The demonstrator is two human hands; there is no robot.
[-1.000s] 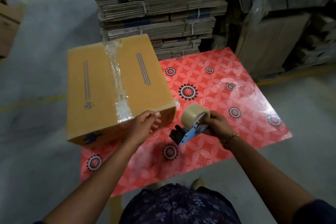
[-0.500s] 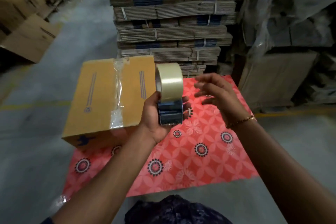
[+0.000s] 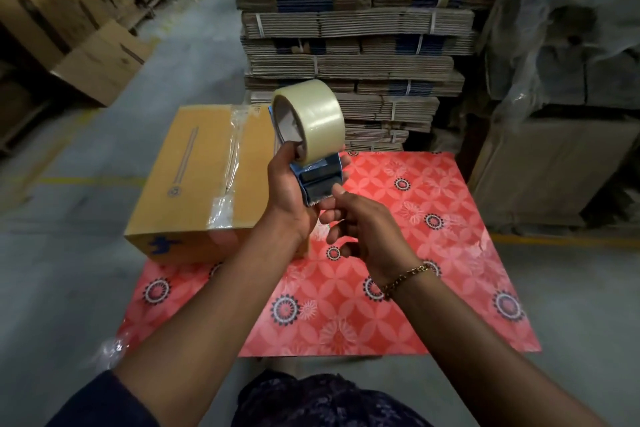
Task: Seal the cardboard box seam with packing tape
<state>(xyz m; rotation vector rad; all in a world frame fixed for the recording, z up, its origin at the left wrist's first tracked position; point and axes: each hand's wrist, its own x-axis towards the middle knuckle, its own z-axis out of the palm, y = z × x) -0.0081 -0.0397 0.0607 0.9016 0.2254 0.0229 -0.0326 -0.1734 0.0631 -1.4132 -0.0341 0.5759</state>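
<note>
A closed brown cardboard box [image 3: 194, 180] lies on the left part of the table, with clear tape [image 3: 232, 163] along its top seam. My left hand [image 3: 289, 191] holds a blue tape dispenser [image 3: 318, 180] upright above the table, right of the box. A roll of clear packing tape [image 3: 311, 118] sits on top of it. My right hand [image 3: 360, 229] is just below the dispenser, with thumb and fingertips at its lower cutting edge. Whether the fingers pinch the tape end is not visible.
The table wears a red flowered cover [image 3: 398, 253]. Behind it rises a tall stack of strapped flat cartons [image 3: 353, 45]. More cartons [image 3: 97, 59] lie at the left, plastic-wrapped goods [image 3: 561, 45] at the right. Grey floor [image 3: 69, 253] surrounds the table.
The dispenser passed from my right hand to my left and rose off the table. My right hand, open in the air half a second ago, has come down to the dispenser's lower edge.
</note>
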